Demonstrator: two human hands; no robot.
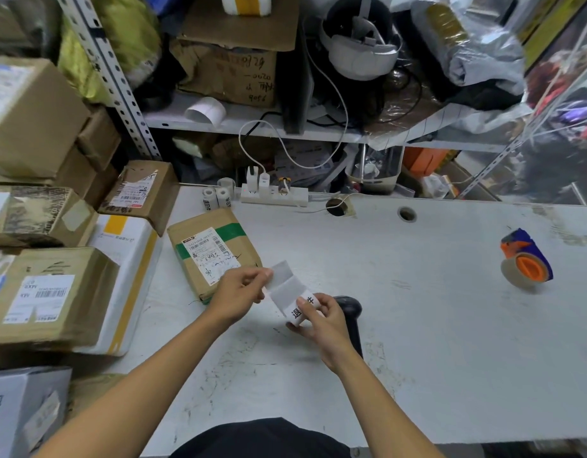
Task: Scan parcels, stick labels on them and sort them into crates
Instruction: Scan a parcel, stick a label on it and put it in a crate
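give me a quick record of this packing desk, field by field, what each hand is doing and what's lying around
left hand: pinches the backing end of the label strip
right hand: holds the printed label end of the strip
parcel: on the table, beside the left hand, green tape
scanner: lying behind the right hand
tape dispenser: far right
label rolls: by the power strip

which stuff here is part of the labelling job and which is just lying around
In the job: label strip, held by left hand and right hand; parcel with green tape; black scanner; spare label rolls.
Lying about: tape dispenser; power strip; headset on shelf.
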